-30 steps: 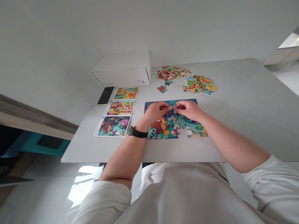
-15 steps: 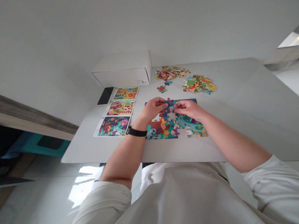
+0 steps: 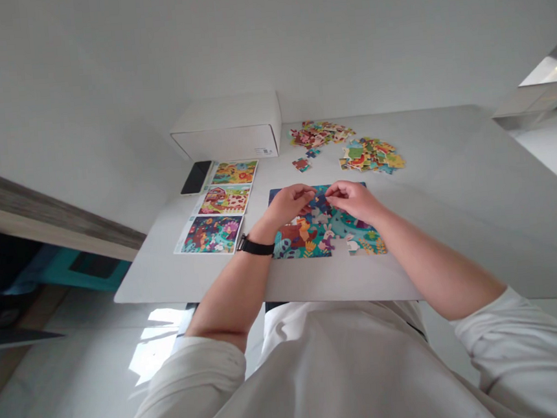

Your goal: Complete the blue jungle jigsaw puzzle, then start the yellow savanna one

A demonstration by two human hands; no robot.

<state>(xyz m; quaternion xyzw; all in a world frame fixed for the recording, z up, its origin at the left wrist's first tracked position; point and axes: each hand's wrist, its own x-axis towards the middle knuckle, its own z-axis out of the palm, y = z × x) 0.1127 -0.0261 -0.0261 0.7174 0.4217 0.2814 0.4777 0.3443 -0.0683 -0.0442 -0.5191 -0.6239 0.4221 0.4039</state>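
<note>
Showing white rabbits on teal, the jigsaw puzzle has gaps.

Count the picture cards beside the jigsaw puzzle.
3, in a column left of the jigsaw puzzle: the far card, the middle card, the near card. None looks hidden.

Pale grey room around a grey stone-look worktop
Plain smooth wall ahead; wood-edged ledge, teal stool, sunlight on pale marble-look floor.
</note>
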